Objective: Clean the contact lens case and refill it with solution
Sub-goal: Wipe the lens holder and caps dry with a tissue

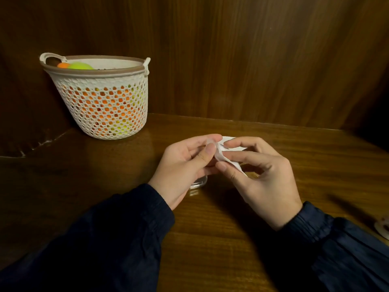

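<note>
My left hand (pixel 185 165) pinches a small translucent lens-case part (pixel 211 141) between thumb and fingers, held above the table. My right hand (pixel 259 175) pinches a white tissue (pixel 223 157) against that part; the tissue trails down under my right palm and shows again behind my fingers. A clear plastic piece (pixel 199 183) lies on the wooden table (pixel 210 228) just below my left hand, mostly hidden by it.
A white perforated basket (pixel 101 102) with orange and yellow-green balls stands at the back left corner. A small white round object (pixel 384 228) sits at the table's right edge, partly cut off. Wooden walls close the back and left.
</note>
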`<action>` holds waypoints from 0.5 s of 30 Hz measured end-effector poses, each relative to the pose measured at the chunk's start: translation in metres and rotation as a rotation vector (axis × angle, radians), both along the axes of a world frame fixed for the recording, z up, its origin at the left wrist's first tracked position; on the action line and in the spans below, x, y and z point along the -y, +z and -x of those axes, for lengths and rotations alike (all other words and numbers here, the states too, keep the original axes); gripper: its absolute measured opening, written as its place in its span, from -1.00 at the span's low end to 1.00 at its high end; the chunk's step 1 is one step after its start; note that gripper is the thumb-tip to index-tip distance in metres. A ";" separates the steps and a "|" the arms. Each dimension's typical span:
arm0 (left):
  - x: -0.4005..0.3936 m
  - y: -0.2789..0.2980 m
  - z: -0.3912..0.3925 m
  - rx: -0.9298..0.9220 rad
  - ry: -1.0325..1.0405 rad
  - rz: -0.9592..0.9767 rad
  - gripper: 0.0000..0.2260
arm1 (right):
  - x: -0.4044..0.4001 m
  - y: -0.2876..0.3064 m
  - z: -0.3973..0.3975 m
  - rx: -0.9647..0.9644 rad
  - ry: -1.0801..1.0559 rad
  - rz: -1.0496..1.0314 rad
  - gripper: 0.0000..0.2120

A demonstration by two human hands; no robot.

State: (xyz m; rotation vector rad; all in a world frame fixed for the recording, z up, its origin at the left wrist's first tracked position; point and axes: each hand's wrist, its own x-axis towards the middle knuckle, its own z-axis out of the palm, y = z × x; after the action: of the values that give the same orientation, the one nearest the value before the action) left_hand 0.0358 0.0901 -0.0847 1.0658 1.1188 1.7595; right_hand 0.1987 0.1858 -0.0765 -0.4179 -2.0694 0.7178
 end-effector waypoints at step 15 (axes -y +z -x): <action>-0.001 0.000 0.001 0.000 -0.044 -0.018 -0.68 | -0.005 0.006 -0.003 0.000 0.001 -0.053 -0.79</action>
State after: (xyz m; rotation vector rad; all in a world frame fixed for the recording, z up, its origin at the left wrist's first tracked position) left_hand 0.0352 0.0911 -0.0851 1.0928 1.0735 1.7376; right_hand 0.2016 0.1905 -0.0708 -0.3875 -2.0833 0.6623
